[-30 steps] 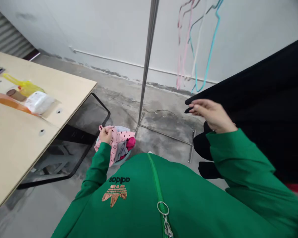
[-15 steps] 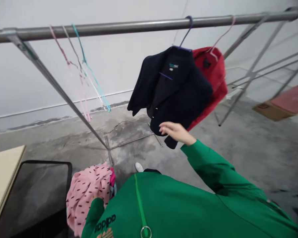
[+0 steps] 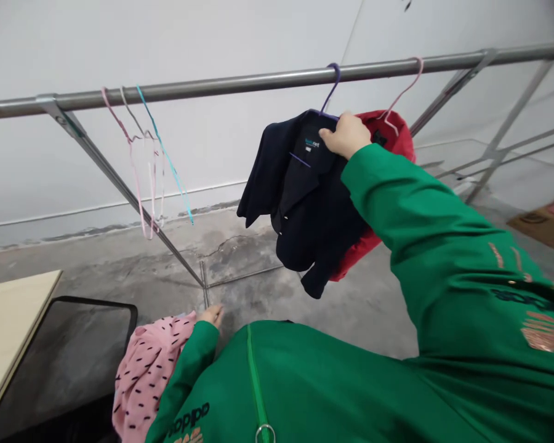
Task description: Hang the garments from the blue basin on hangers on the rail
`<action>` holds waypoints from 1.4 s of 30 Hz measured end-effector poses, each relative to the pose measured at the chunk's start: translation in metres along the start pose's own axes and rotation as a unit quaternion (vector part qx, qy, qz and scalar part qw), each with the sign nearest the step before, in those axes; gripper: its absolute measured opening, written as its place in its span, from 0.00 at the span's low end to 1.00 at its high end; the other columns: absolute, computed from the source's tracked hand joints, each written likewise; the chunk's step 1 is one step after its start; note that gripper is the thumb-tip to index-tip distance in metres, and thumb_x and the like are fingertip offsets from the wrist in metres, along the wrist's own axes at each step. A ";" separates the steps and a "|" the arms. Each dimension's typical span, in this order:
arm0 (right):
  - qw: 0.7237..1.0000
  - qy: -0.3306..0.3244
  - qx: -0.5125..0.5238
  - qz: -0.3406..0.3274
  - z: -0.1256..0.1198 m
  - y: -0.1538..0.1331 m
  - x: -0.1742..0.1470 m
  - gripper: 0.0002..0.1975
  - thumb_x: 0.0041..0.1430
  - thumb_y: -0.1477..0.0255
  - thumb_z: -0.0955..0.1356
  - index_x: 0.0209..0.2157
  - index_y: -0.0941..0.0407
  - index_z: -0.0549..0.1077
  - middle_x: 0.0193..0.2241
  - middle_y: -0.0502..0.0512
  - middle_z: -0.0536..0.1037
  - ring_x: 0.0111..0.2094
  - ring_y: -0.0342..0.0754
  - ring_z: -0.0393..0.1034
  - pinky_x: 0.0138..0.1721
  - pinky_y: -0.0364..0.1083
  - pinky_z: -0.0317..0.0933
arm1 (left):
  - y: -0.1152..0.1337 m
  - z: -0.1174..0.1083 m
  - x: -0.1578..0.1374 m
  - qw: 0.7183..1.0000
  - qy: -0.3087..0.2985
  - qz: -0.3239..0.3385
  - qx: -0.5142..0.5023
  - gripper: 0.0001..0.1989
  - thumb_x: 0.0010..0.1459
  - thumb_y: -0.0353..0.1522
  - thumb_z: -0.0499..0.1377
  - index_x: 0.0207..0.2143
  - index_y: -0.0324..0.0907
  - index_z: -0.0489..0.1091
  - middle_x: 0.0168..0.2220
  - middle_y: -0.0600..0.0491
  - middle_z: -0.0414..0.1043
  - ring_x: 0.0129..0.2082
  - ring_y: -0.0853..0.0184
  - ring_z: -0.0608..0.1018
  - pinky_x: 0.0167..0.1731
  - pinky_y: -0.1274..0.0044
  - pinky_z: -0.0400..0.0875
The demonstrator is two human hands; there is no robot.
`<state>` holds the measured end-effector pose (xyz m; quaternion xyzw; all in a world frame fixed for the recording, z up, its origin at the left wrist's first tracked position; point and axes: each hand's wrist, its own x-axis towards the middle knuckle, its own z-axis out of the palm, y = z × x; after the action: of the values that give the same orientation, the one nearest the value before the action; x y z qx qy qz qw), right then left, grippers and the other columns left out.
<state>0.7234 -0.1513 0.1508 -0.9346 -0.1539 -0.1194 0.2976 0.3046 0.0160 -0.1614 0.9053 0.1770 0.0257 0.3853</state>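
A navy blazer (image 3: 300, 209) hangs from the rail on a purple hanger (image 3: 335, 89). My right hand (image 3: 348, 135) is closed on the blazer's collar and shoulder, thumb on the inner side near the label; its other fingers are partly hidden. Just behind the blazer hangs a red garment (image 3: 399, 132) on a pink hanger (image 3: 406, 92), partly covered by my sleeve. Low on the left, my left hand (image 3: 211, 315) is beside a pink garment with black dashes (image 3: 143, 369). Its fingers are loosely bent, and nothing shows in them.
A metal rail (image 3: 203, 89) crosses the view. Toward its left end hang bare hangers, including a turquoise hanger (image 3: 166, 160). A slanted rack leg (image 3: 120, 184) runs down to the floor. At lower left are a pale tabletop (image 3: 13, 326) and a black-framed panel (image 3: 74, 357). A cardboard box (image 3: 540, 224) lies far right.
My right hand has risen from the blazer's lower front to its collar and closed there. My left hand has moved up and right from the pink garment. The view has shifted slightly.
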 end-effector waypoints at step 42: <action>0.783 -0.329 0.502 -0.162 0.076 -0.032 -0.199 0.14 0.53 0.55 0.70 0.32 0.52 0.75 0.32 0.51 0.76 0.35 0.46 0.72 0.39 0.45 0.67 | 0.094 0.003 0.029 0.954 0.086 -0.030 -0.284 0.44 0.43 0.42 0.70 0.61 0.39 0.62 0.61 0.46 0.64 0.62 0.54 0.66 0.62 0.67 0.61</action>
<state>0.5377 -0.1246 0.0438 -0.5972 -0.4295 0.2431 0.6323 0.3605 -0.0366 -0.1001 0.7469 0.2218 0.1409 0.6108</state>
